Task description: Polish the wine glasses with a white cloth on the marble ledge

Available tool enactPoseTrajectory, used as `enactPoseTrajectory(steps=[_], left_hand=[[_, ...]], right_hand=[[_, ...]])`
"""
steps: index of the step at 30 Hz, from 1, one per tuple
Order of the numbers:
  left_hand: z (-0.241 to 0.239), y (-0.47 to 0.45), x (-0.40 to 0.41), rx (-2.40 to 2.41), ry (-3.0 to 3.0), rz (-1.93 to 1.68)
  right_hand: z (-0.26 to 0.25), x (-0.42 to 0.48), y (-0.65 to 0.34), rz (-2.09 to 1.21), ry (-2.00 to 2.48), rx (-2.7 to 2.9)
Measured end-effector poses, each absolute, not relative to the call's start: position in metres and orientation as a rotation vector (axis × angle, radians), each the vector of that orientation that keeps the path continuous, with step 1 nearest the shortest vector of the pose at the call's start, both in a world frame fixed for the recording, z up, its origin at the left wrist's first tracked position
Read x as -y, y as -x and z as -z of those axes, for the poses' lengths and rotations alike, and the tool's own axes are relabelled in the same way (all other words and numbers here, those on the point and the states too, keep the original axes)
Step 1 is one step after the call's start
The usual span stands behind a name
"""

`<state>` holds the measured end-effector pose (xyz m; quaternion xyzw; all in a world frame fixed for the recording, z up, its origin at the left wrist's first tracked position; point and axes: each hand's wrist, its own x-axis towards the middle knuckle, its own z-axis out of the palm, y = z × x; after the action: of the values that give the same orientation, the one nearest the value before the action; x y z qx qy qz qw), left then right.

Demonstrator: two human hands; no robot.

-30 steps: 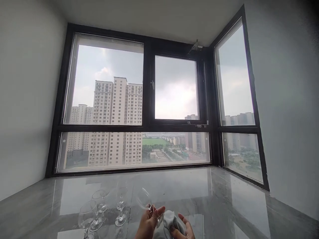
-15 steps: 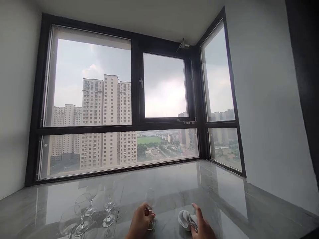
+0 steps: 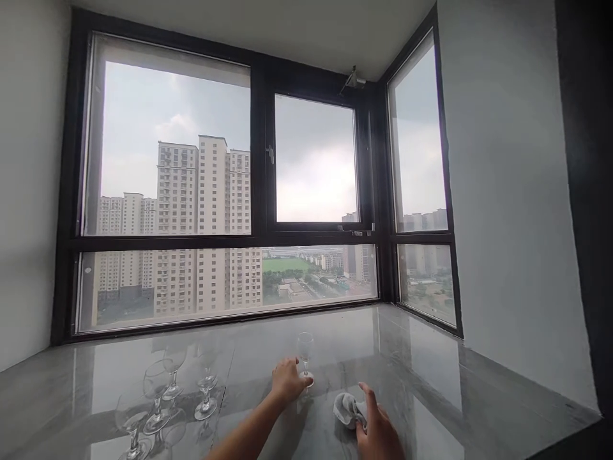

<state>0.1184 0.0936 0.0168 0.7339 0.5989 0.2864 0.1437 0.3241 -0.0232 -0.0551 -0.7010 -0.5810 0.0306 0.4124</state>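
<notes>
My left hand (image 3: 287,381) reaches forward over the grey marble sill (image 3: 421,383) and grips the stem of a clear wine glass (image 3: 305,358) that stands upright on it. My right hand (image 3: 378,428) lies near the bottom edge with fingers on a crumpled white cloth (image 3: 345,409) resting on the sill. To the left stand several other clear wine glasses (image 3: 163,396), apart from both hands.
A wide black-framed bay window (image 3: 261,191) runs along the far side of the sill and turns at the right corner. White walls close in on the left and right. A dark vertical edge (image 3: 589,191) stands at the far right.
The left hand has carried the wine glass from a tilted hold near the cloth forward and stood it upright on the sill. The right hand lowered the cloth onto the sill.
</notes>
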Motion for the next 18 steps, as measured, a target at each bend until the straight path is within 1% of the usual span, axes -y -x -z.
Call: enactPoseTrajectory(steps=[1, 3, 5, 7, 10, 13, 16, 18], left_hand=[[-0.017, -0.108, -0.083, -1.741, -2.131, -0.865], [-0.015, -0.081, -0.059, -1.797, -2.149, -1.069], [-0.010, -0.051, -0.039, -1.825, -2.108, -1.448], [-0.005, -0.021, -0.027, -1.768, -1.946, -1.835], [-0.001, 0.016, -0.025, -1.713, -1.526, -2.153], [0.000, 0.037, -0.034, -1.798, -1.217, -2.190], [-0.001, 0.049, -0.048, -1.870, -0.984, -2.057], [-0.002, 0.056, -0.058, -1.826, -0.877, -1.962]], right_hand=[[0.055, 0.023, -0.325, -0.083, 1.769, 1.458], [0.054, 0.023, -0.326, -0.107, 1.775, 1.448], [0.054, 0.021, -0.327, -0.140, 1.775, 1.434], [0.055, 0.020, -0.328, -0.160, 1.777, 1.409], [0.056, 0.018, -0.330, -0.190, 1.786, 1.407], [0.055, 0.018, -0.331, -0.236, 1.767, 1.447], [0.053, 0.020, -0.328, -0.205, 1.747, 1.429], [0.051, 0.022, -0.326, -0.181, 1.749, 1.408]])
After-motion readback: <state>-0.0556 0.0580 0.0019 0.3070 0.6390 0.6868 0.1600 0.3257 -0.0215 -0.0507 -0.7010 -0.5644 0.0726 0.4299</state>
